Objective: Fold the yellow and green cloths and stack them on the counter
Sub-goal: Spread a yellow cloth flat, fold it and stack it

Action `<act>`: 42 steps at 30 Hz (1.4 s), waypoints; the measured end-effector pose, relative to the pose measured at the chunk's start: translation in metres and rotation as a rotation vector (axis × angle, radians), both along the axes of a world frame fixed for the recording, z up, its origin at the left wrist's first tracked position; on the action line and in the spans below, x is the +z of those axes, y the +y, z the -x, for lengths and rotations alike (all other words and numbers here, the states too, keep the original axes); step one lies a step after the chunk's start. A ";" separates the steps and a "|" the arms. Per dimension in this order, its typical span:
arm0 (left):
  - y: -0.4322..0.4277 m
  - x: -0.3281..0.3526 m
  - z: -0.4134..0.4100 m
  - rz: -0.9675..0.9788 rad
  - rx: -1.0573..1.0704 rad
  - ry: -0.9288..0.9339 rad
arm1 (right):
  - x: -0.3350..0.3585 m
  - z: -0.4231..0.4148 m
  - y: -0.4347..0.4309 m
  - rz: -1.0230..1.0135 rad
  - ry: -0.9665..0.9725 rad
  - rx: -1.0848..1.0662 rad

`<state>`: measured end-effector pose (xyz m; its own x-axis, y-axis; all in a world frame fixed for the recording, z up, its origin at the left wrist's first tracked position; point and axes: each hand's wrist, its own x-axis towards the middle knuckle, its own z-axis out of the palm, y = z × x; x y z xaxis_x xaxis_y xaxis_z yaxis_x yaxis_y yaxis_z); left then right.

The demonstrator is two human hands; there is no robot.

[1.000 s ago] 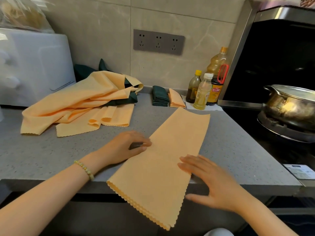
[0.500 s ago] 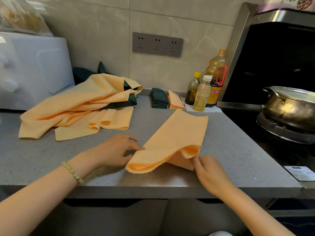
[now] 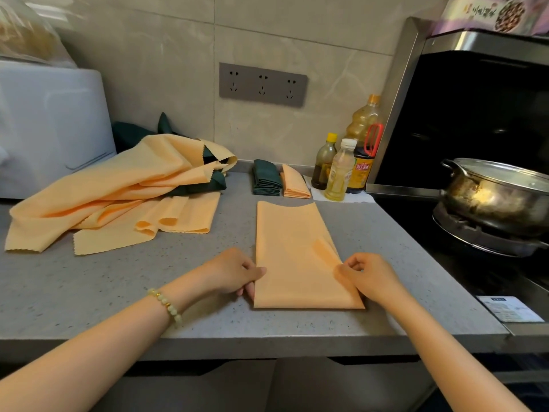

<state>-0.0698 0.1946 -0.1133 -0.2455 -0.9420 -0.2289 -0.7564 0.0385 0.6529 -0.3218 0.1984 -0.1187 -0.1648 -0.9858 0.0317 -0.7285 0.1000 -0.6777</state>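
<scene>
A yellow cloth (image 3: 292,251), folded into a doubled rectangle, lies flat on the grey counter (image 3: 118,286) in front of me. My left hand (image 3: 234,272) pinches its near left edge with curled fingers. My right hand (image 3: 367,273) pinches its near right edge. Behind the cloth, by the wall, stand a stack of folded green cloths (image 3: 266,177) and a stack of folded yellow cloths (image 3: 294,182), side by side. At the left lies a loose heap of unfolded yellow cloths (image 3: 118,194) with green cloths (image 3: 205,185) partly buried in it.
A white appliance (image 3: 50,129) stands at the back left. Three bottles (image 3: 341,171) stand beside the folded stacks. A steel pot (image 3: 499,194) sits on the stove at the right. The counter's front edge (image 3: 252,341) runs just under my wrists.
The long yellow strip that hung over the counter's edge was lifted at its near end and folded away from me. It now lies flat as a shorter rectangle, both hands at its near edge.
</scene>
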 end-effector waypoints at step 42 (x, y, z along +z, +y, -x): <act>-0.022 -0.029 0.031 0.207 -0.247 -0.515 | -0.029 0.002 -0.015 -0.034 0.567 0.389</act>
